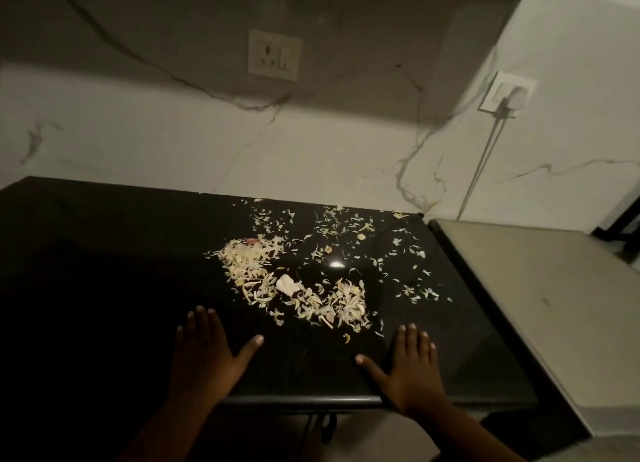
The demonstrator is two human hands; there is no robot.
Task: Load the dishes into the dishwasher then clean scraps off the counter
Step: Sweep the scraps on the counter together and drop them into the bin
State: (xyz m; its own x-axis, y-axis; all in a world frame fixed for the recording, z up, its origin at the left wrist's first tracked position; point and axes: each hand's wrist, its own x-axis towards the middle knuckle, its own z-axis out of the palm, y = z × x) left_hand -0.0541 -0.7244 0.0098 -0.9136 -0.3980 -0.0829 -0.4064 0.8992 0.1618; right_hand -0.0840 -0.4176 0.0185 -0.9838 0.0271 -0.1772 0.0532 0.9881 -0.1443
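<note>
Black counter [104,288], both hands flat, fingers spread, empty: left hand [204,351], right hand [408,368], scraps [294,285] beyond.

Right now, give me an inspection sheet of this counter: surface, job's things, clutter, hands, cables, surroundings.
Surface: black glossy counter, dark at the left, a light glare near the middle.
Job's things: scraps heaped mid-counter, a second heap to the right, a white lump between them, loose bits scattered toward the wall. No dishes or dishwasher seen.
Clutter: nothing seen.
Hands: left hand and right hand flat on the front edge, fingers spread, holding nothing.
Cables: a cord hangs from the plug in the right wall socket.
Surroundings: marbled wall, an empty socket, a grey top at the right.
</note>
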